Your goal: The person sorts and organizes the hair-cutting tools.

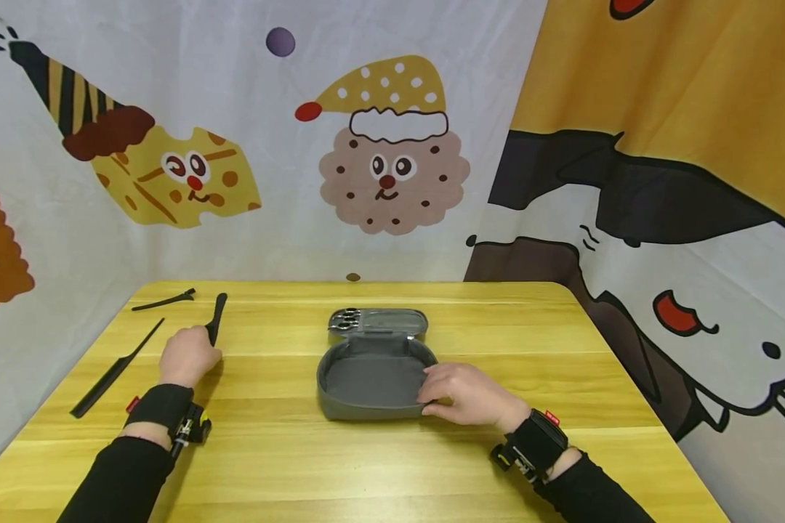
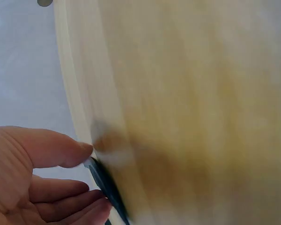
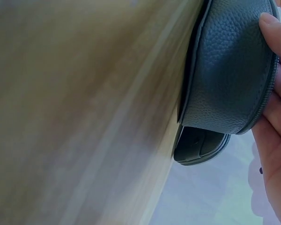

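My left hand pinches a slim black tool with a rounded end on the left part of the table. In the left wrist view, the thumb and fingers lie along this dark piece, close over the wood. Its exact kind is hard to tell. My right hand grips the front right rim of a grey zip case, thumb on the outer wall and fingers over the rim. The case stands unzipped, its lid folded back. Metal scissors handles show at the lid's left side.
A black tail comb lies left of my left hand. Behind it, a black hair clip lies near the far left corner of the wooden table. A printed cloth hangs right behind the table's far edge.
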`<state>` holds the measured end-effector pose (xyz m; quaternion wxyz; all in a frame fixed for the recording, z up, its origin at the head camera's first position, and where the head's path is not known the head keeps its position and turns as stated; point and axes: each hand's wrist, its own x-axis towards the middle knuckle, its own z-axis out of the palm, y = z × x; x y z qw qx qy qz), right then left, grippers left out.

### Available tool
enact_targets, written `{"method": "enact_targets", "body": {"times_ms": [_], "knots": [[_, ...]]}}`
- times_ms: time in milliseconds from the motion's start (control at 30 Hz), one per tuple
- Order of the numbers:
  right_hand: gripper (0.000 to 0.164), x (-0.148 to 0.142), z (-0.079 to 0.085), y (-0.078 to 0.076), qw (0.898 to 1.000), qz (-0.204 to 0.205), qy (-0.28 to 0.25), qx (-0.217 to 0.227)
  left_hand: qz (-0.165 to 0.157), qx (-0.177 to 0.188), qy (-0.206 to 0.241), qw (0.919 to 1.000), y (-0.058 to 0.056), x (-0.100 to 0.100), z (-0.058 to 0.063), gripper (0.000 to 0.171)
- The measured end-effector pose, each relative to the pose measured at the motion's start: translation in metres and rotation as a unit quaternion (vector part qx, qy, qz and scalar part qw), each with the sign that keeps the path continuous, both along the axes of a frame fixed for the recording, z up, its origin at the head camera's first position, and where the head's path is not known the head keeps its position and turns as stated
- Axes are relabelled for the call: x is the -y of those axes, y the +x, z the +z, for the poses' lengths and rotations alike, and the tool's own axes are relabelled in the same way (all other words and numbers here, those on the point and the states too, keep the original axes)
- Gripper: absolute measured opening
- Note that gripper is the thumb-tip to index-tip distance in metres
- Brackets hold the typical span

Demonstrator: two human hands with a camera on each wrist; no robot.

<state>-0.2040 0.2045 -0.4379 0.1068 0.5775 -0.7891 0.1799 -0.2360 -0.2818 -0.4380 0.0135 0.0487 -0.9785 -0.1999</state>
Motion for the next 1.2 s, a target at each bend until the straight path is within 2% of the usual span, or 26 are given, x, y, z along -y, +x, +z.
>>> {"method": "enact_targets", "body": {"times_ms": [167,500,867,1200], "knots": [[0.007,0.001,0.001,0.0,1.0,0.002,0.001,-0.001,-0.002,0.024,-0.018,0.9995,-0.004,-0.002,0.005,0.01],[0.006,0.001,0.001,0.001,1.0,0.003,0.003,0.004,-0.045,-0.006,-0.072,0.9964,-0.013,-0.002,0.002,0.009],[0.007,0.001,0.001,0.002,1.0,-0.009,0.013,0.004,-0.053,0.013,-0.07,0.996,-0.016,0.0,0.005,0.008],[0.006,0.001,0.001,0.002,1.0,0.0,0.011,0.0,-0.034,0.026,-0.066,0.9969,-0.018,0.003,0.006,0.013]]}}
